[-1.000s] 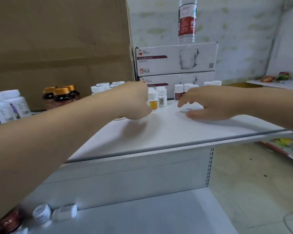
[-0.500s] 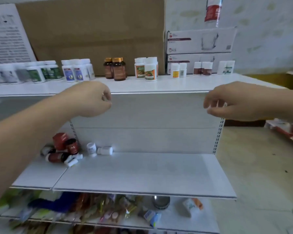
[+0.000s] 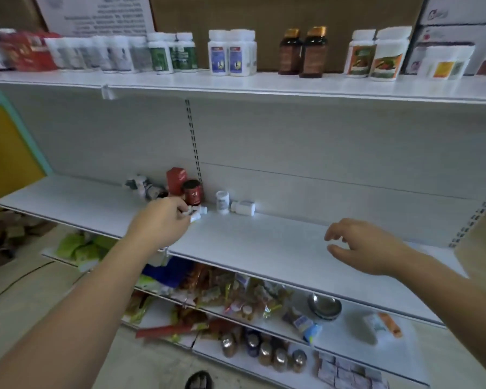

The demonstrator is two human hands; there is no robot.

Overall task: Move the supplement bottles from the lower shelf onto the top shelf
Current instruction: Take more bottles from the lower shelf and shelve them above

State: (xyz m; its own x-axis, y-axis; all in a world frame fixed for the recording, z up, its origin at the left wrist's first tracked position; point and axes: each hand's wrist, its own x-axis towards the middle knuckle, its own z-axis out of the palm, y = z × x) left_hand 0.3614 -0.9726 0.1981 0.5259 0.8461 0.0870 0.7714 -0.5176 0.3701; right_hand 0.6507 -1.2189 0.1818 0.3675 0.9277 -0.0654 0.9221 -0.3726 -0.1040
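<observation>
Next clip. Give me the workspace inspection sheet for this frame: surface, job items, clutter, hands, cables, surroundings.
Surface: white lower shelf; top shelf lined with upright bottles.
Job's things: small white bottle lying down; upright white bottle; lying white bottle; dark red jar; toppled bottles; all at the back of the lower shelf.
Clutter: red box behind the jar.
Hands: left hand pinches the small white bottle; right hand open above the lower shelf, holding nothing.
Cables: thin dark line on the floor, possibly a cable.
Surroundings: snack packets and metal bowl on shelves below; cardboard behind the top shelf.
</observation>
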